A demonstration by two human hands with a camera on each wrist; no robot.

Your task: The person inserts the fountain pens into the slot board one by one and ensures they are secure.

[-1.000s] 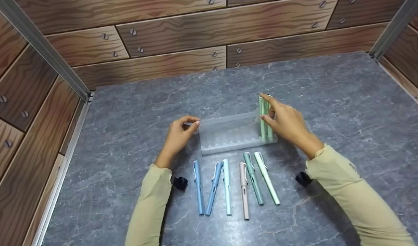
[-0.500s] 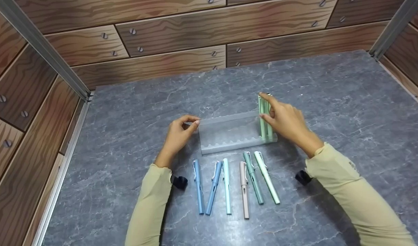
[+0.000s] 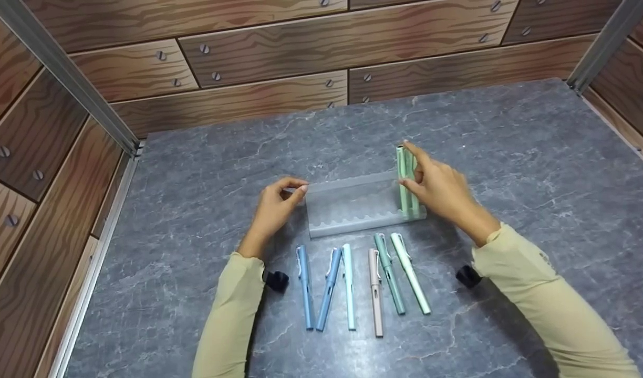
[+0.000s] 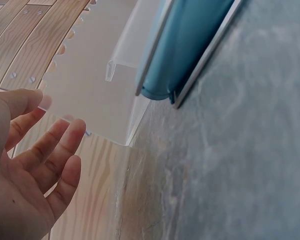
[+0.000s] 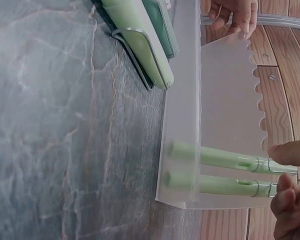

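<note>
A clear pen rack (image 3: 353, 197) stands on the table, its notched ledge at the front. My left hand (image 3: 276, 206) pinches the rack's upper left corner between thumb and fingers; the left wrist view shows the other fingers spread loosely off the panel. Two light green pens stand upright in the rack's right end, the left pen (image 5: 230, 159) and the right pen (image 5: 225, 185). My right hand (image 3: 441, 184) is at their upper parts, thumb against the left pen and curled fingers by the right one. Its raised index finger is near the tops.
In front of the rack lie two blue pens (image 3: 306, 289), a pale turquoise pen (image 3: 349, 294), a taupe pen (image 3: 376, 299), a dark green pen (image 3: 392, 281) and a light green pen (image 3: 412, 275). Wood-patterned walls (image 3: 269, 58) surround the marbled table (image 3: 195, 157).
My right index finger has shifted slightly up and right from the left pen's top, which now shows. The left hand, the rack and the lying pens stay where they were.
</note>
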